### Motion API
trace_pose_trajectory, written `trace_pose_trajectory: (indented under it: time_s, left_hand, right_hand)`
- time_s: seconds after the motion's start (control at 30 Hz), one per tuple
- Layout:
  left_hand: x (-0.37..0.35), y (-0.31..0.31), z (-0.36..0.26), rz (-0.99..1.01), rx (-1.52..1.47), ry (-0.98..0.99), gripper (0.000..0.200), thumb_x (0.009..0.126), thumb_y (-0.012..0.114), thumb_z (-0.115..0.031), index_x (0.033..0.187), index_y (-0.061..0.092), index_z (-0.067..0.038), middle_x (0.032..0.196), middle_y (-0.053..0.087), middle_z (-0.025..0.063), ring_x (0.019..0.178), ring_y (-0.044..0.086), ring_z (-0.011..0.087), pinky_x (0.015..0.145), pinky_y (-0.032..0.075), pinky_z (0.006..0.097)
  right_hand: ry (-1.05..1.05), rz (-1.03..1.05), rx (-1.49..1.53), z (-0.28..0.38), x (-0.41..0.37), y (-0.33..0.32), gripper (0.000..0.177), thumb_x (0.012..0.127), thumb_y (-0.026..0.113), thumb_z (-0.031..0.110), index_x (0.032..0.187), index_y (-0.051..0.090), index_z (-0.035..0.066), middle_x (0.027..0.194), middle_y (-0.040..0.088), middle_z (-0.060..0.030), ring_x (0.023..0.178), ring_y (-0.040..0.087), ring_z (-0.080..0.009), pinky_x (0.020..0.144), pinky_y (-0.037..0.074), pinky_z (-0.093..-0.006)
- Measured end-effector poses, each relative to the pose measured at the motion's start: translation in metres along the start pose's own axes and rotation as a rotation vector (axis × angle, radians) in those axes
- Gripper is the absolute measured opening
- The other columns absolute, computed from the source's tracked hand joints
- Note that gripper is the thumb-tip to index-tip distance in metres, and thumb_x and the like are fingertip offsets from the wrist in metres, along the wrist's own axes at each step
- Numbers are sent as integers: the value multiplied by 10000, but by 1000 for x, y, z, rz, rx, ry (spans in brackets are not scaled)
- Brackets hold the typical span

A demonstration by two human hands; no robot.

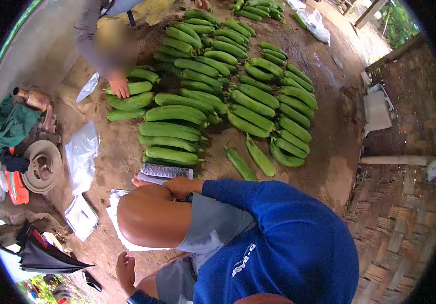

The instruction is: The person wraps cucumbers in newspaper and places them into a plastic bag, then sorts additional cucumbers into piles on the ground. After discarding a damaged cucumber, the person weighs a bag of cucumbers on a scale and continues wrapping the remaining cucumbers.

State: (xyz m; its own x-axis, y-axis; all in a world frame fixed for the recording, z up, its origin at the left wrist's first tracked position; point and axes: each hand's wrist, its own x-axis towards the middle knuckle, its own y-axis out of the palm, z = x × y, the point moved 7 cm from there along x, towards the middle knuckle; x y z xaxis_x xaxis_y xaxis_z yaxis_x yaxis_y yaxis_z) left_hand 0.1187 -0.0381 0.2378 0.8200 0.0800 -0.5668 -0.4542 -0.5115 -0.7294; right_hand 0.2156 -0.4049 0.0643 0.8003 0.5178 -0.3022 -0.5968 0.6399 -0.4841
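Observation:
My right hand (pixel 181 187), at the end of a blue sleeve, is closed on a stack of printed sheets (pixel 167 171) beside my bent knee. The sheets lie against the near end of a row of long green gourds (pixel 171 155). My left hand (pixel 125 272) is low in the view next to my other leg, fingers a little apart, with nothing seen in it. White papers (pixel 116 215) are spread on the ground, partly hidden under my knee. Two loose gourds (pixel 260 156) lie apart from the rows.
A co-worker's hand (pixel 119 88) rests on gourds at upper left. Clear plastic bags (pixel 82 154), a coiled strap (pixel 42 166), a green cloth (pixel 12 124) and a black umbrella (pixel 45 251) lie at left. A woven wall (pixel 400 218) stands at right, near a white container (pixel 378 111).

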Motion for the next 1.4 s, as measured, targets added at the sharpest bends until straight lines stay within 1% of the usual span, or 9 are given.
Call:
trace_pose_trajectory:
  time_s: [0.1, 0.23, 0.5, 0.7, 0.87, 1.0, 1.07, 1.2, 1.4]
  left_hand:
    - [-2, 2, 1, -1, -3, -17, 538, 897, 665, -262, 1338, 578, 33, 1086, 704, 196, 962, 678, 278, 836, 538, 389]
    - [-8, 1, 1, -36, 34, 49, 479, 914, 637, -234, 1312, 597, 29, 1046, 709, 187, 955, 675, 270, 845, 534, 376]
    - [-25, -1, 0, -16, -26, -76, 518, 925, 666, -260, 1352, 567, 16, 1065, 704, 167, 946, 680, 257, 832, 541, 370]
    - [-27, 3, 28, -6, -82, -113, 509, 926, 672, -262, 1349, 578, 6, 1040, 694, 139, 945, 657, 225, 834, 526, 349]
    - [-32, 9, 55, -9, -151, -166, 504, 922, 680, -259, 1340, 587, 6, 1044, 695, 129, 919, 647, 219, 829, 524, 344]
    - [-23, 18, 62, 16, -153, -160, 495, 924, 679, -253, 1340, 589, 1, 1049, 695, 129, 919, 649, 217, 831, 526, 349]
    - [-24, 15, 51, 16, -124, -148, 493, 926, 677, -253, 1342, 589, -4, 1057, 696, 134, 924, 653, 220, 834, 529, 355]
    - [-24, 9, 29, 5, -74, -145, 494, 929, 672, -258, 1350, 586, -14, 1088, 699, 151, 949, 667, 237, 839, 535, 370]
    - [-24, 12, 31, 17, -86, -185, 513, 929, 675, -259, 1372, 571, -22, 1107, 699, 164, 964, 673, 249, 840, 537, 374]
  right_hand:
    - [-77, -17, 9, -6, 5, 9, 454, 721, 794, 246, 1133, 654, 116, 1073, 713, -184, 1005, 674, -429, 819, 541, -522]
    - [19, 174, 76, -11, 9, 18, 472, 728, 799, 271, 1142, 648, 104, 1086, 710, -187, 1024, 674, -406, 829, 537, -497]
    - [-147, -52, 98, -30, 14, 33, 379, 866, 692, 272, 1215, 638, 136, 1100, 705, -181, 1018, 671, -401, 844, 537, -468]
    - [-160, -33, 64, -36, 8, 29, 322, 901, 647, 256, 1172, 650, 82, 1055, 705, -193, 1004, 672, -402, 846, 533, -471]
    - [93, -175, -55, -20, -18, -97, 311, 914, 595, 251, 1123, 681, 37, 1018, 696, -216, 975, 662, -417, 862, 531, -468]
    - [160, -689, -320, -46, -42, -214, 393, 906, 619, 260, 1228, 641, 35, 1102, 682, -202, 1028, 652, -392, 894, 536, -471]
    - [252, -718, -558, -63, -39, -249, 487, 899, 653, 290, 1307, 587, 31, 1234, 643, -183, 1134, 614, -386, 924, 530, -480]
    - [419, -498, -604, -94, -18, -259, 689, 856, 733, 361, 1397, 483, 15, 1356, 563, -192, 1208, 561, -401, 990, 491, -515]
    - [449, -465, -637, -111, 2, -255, 731, 844, 752, 397, 1408, 472, 26, 1330, 577, -183, 1205, 564, -406, 998, 491, -525]
